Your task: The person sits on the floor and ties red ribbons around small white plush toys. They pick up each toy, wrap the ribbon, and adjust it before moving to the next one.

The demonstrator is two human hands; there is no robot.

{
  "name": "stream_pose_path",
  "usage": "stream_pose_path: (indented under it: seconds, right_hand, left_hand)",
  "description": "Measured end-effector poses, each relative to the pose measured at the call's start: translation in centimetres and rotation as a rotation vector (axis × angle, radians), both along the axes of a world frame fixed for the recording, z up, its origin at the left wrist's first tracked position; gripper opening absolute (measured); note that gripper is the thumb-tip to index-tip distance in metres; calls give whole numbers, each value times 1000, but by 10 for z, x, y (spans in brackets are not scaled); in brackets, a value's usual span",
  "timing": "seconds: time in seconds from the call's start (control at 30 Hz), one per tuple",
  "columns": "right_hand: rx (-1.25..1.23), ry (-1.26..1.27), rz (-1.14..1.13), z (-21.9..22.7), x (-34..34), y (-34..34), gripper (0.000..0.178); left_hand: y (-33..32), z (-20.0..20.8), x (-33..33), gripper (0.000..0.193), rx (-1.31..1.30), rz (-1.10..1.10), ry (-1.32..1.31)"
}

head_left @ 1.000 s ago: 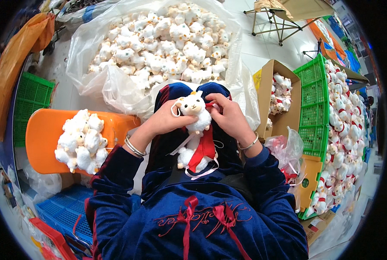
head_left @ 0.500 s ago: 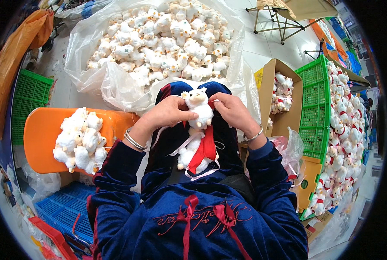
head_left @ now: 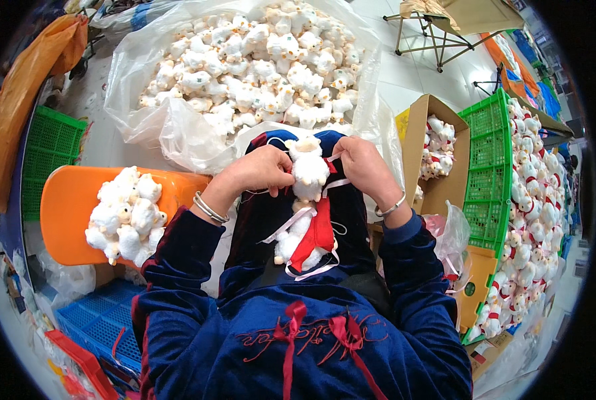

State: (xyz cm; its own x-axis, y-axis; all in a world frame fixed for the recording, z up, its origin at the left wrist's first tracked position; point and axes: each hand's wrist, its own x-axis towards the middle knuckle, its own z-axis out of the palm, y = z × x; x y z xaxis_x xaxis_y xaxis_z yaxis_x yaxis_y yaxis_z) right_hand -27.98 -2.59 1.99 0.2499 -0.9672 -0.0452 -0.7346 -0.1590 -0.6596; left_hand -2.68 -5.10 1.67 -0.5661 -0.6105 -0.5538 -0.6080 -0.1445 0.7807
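Over my lap stands a white plush animal toy (head_left: 309, 175), upright, with red cloth (head_left: 330, 167) showing at its sides. My left hand (head_left: 269, 170) is closed at the toy's left side, its fingertips pinched beside a bit of red; what they grip is hidden. On the other side, my right hand (head_left: 363, 168) is closed, pinching a thin pale ribbon next to the red cloth. Below, nearer my body, a second white plush toy (head_left: 286, 248) lies on my lap. A red cloth piece (head_left: 322, 233) with pale pink ribbons lies across it.
A large clear plastic bag (head_left: 134, 110) full of white plush toys lies ahead. Several more toys (head_left: 128, 217) sit on an orange stool (head_left: 61, 217) at left. To the right stand a cardboard box (head_left: 412, 143) and a green crate (head_left: 484, 173), beside many toys with red cloth (head_left: 528, 220).
My left hand has let go of the toy's neck and shifted down to its side. My right hand has moved slightly outward. The toy now stands straighter.
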Motion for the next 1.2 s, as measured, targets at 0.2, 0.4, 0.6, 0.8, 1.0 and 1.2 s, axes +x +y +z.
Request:
stream_pose_path:
  seconds: [0.2,0.4,0.6,0.8,1.0,1.2]
  right_hand:
    - [245,-49,-60,10,12,1,35]
    - [349,29,-5,13,15,-6,41]
    - [449,114,52,30,17,-16,34]
    - [333,32,75,27,-8,-21,21]
    - [291,-41,99,25,-17,-19,18]
    - [302,-212,62,13,-5,-15,18]
  left_hand:
    - [-5,2,5,31,-133,-66,-114]
    - [-14,-4,13,41,-185,9,-29]
    - [1,20,-11,58,-304,68,-265]
    - [-4,16,-15,57,-315,17,-327]
    - [-7,15,-15,55,-285,11,-319]
    - [-6,15,-16,46,-295,47,-232]
